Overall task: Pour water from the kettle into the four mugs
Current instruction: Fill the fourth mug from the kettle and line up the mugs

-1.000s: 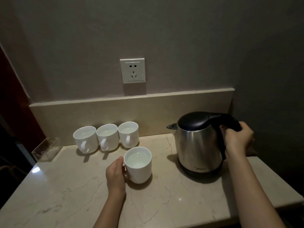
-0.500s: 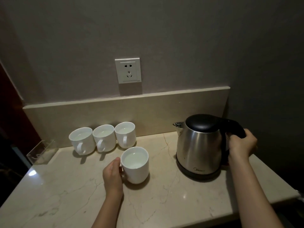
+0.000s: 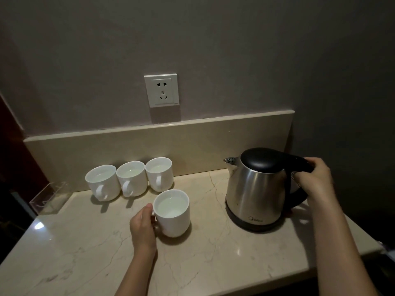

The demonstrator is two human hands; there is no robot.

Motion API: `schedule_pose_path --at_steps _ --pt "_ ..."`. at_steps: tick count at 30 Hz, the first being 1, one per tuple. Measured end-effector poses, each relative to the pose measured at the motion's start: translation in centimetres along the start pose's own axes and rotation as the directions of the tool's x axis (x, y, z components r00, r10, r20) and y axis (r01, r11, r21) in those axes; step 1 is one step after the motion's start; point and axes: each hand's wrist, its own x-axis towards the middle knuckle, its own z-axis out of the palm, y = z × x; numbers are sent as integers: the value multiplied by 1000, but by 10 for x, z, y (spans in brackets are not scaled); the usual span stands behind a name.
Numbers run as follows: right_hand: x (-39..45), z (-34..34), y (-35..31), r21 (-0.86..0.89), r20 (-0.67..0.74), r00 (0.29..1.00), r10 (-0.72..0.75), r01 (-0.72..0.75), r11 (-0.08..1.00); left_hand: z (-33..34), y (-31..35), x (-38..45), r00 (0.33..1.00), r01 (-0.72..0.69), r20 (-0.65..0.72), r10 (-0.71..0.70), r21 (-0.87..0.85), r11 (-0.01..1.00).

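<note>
While hands grip, steel kettle (image 3: 256,193) stands on marble (image 3: 213,263).

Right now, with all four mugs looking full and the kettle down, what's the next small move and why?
Probably let go of the kettle: it stands upright on its base, the right hand only on its handle. All four mugs show water, including the front mug held by the left hand, so pouring looks finished.
</note>
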Motion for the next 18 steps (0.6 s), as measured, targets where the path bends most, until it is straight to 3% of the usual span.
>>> schedule_pose_path --at_steps 3,6,9,12,15,18 --pt "-3 -4 -7 49 56 998 -24 21 999 -1 -1 0 1000 7 6 -7 0 1000" --pt "-15 -6 -15 124 5 995 -98 97 988 -1 1 -1 1000 7 8 -7 4 1000" --pt "-39 0 -31 127 -119 949 -292 306 943 0 3 -2 1000 10 11 -10 11 1000" --pt "-77 11 -48 183 -195 834 -516 548 816 0 5 -4 1000 23 13 -23 16 1000" --pt "-103 33 -54 218 -53 740 -671 664 715 1 9 -6 999 46 0 -46 29 999" --pt "-110 72 -48 110 278 735 -619 616 780 1 14 -11 997 73 -7 -73 56 996"
